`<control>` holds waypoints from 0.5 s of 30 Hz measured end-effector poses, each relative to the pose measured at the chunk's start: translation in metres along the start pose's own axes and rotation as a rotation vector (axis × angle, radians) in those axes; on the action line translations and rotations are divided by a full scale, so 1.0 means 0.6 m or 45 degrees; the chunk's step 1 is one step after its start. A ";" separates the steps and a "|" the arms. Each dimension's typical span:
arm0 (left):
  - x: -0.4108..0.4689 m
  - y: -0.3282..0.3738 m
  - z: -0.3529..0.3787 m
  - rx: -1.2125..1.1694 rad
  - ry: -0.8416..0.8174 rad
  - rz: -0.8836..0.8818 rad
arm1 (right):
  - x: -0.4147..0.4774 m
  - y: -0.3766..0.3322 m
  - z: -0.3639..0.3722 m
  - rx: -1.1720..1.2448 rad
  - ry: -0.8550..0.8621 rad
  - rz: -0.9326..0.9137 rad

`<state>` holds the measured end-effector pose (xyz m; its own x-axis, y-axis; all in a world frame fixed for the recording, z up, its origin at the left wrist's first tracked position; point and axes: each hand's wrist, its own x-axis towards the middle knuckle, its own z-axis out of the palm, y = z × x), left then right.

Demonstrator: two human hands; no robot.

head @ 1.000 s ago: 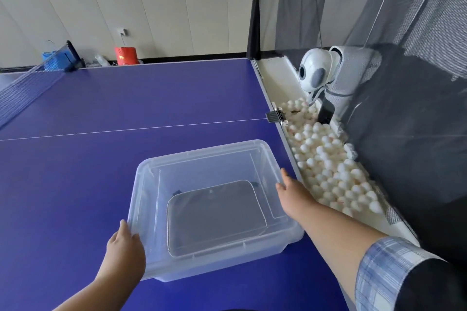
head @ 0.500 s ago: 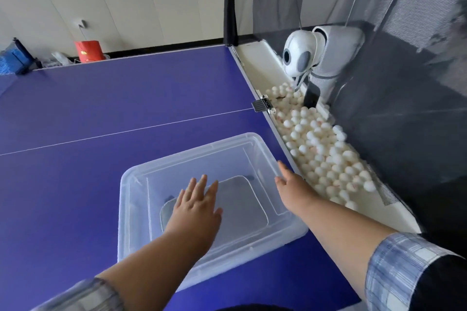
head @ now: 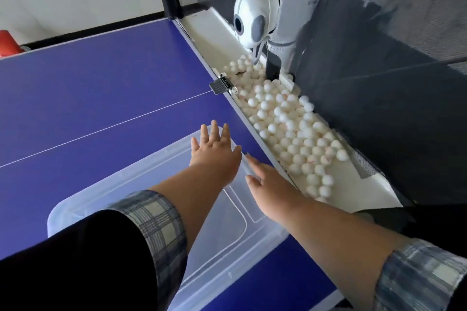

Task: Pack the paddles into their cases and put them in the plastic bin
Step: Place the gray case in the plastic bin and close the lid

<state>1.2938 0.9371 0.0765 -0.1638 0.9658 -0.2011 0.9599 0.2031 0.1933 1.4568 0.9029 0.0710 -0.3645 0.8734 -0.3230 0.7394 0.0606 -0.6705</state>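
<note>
A clear plastic bin (head: 106, 194) stands on the blue table-tennis table near its right edge. My left hand (head: 214, 151) stretches across the bin with fingers spread, reaching over the bin's far right corner and holding nothing. My right hand (head: 265, 182) rests flat against the bin's right rim with its fingers extended. Both my forearms cover much of the bin's inside. No paddle or case is visible in this view.
A white trough (head: 353, 184) along the table's right edge holds many white balls (head: 285, 121). A white ball-feeding machine (head: 255, 17) stands at its far end. A metal clamp (head: 222, 84) grips the table edge. Dark netting (head: 391, 83) hangs on the right.
My left hand has left the bin's near left corner and swept across to its far right corner. The view has swung right and closer. My right hand stays at the right rim.
</note>
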 end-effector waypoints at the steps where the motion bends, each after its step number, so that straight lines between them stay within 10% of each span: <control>1: 0.002 0.003 0.009 0.016 0.016 -0.018 | 0.002 0.004 0.002 0.005 -0.004 -0.011; 9: -0.003 -0.001 0.033 0.146 0.070 -0.023 | 0.008 0.025 0.007 0.122 -0.070 0.004; 15: -0.005 -0.001 0.034 0.171 0.082 -0.040 | 0.011 0.037 -0.004 0.577 -0.144 0.441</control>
<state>1.2985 0.9312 0.0576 -0.2040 0.9686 -0.1421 0.9752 0.2137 0.0568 1.4718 0.9113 0.0555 -0.2210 0.7467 -0.6274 0.5194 -0.4544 -0.7237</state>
